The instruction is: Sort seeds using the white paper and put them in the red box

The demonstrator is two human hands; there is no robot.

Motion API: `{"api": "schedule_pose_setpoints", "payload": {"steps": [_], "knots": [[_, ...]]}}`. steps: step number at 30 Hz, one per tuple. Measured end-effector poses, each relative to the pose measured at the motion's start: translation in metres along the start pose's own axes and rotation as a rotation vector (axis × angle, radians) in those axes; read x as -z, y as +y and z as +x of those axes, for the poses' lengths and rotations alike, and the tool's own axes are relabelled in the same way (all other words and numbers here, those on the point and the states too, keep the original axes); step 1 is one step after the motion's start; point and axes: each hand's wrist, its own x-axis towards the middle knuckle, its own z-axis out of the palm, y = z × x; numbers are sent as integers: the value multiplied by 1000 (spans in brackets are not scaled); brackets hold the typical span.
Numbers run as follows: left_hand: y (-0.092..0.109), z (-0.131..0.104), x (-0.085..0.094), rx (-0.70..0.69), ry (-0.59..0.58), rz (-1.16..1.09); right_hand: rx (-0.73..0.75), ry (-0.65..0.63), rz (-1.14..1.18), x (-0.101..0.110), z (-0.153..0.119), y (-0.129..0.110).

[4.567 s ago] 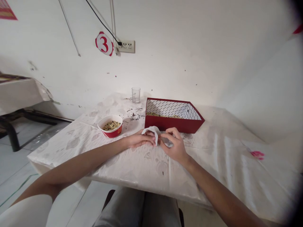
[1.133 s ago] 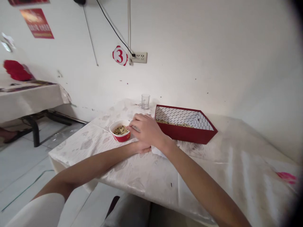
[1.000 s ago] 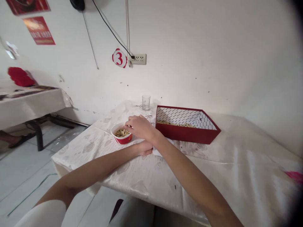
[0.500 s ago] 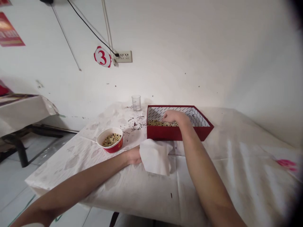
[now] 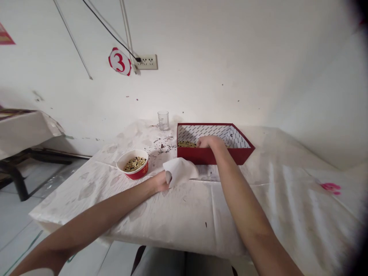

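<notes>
The right hand point(image 5: 207, 141), seen over the red-and-white bowl point(image 5: 138, 174) 1.0 s earlier, was now lowered into the dark-red box point(image 5: 198, 155), fingers bent among cream and black pieces point(image 5: 186, 144); whether any was pinched could not be told. The left hand's point(image 5: 161, 183) fingers were hidden by a thin white sheet point(image 5: 179, 168), so their closure could not be told; the sheet, spread flatter 0.5 s before, was curled up before the box.

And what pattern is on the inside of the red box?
The lining is white with rows of small dark print; see the head view.
</notes>
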Motion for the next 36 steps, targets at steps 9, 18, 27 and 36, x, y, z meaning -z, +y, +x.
{"api": "schedule_pose_setpoints", "payload": {"steps": [9,18,27,36], "knots": [[-2,0,-11,-24,73,-95,-65,-106,-36,-2,-5,-4],[-9,4,-2,-82,44,-93,-41,-86,-30,-4,-5,-5],[-7,-1,-6,-14,-3,-49,38,73,-21,0,-14,-10],[-7,0,-10,-42,57,-31,28,290,-51,12,-40,-16]]}}
